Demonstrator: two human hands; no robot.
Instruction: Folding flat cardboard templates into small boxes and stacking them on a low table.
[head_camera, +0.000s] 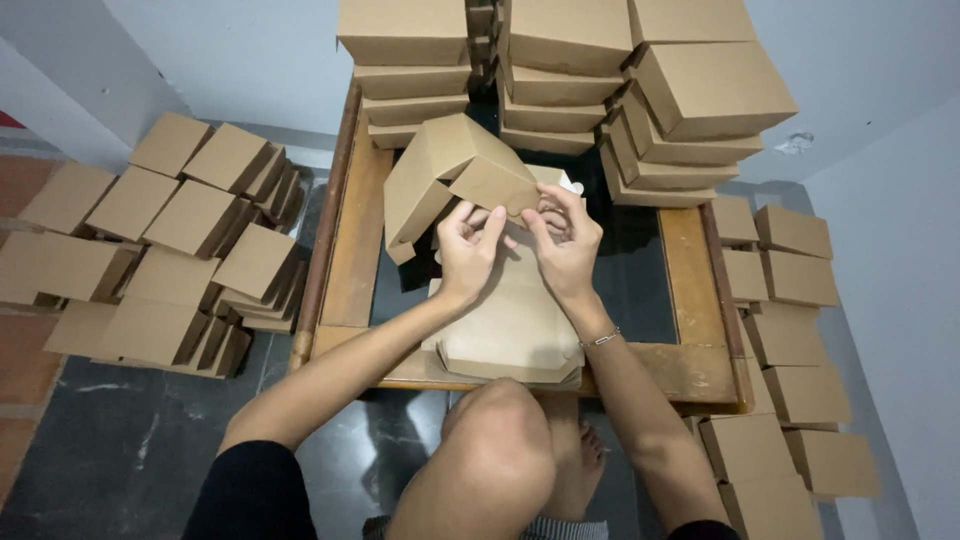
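Both my hands work on a half-folded brown cardboard box (445, 175) held above a low wooden table (355, 250). My left hand (468, 248) pinches a flap at the box's lower edge. My right hand (566, 240) grips the same flap from the right, fingers curled over it; a thin bracelet sits on that wrist. Under my hands lies a pile of flat unfolded box blanks (515, 335) near the table's front edge.
Stacks of finished boxes (640, 90) fill the table's far side. More folded boxes lie heaped on the floor at left (170, 240) and in rows at right (790, 330). My bent knee (495, 440) and bare foot are below the table edge.
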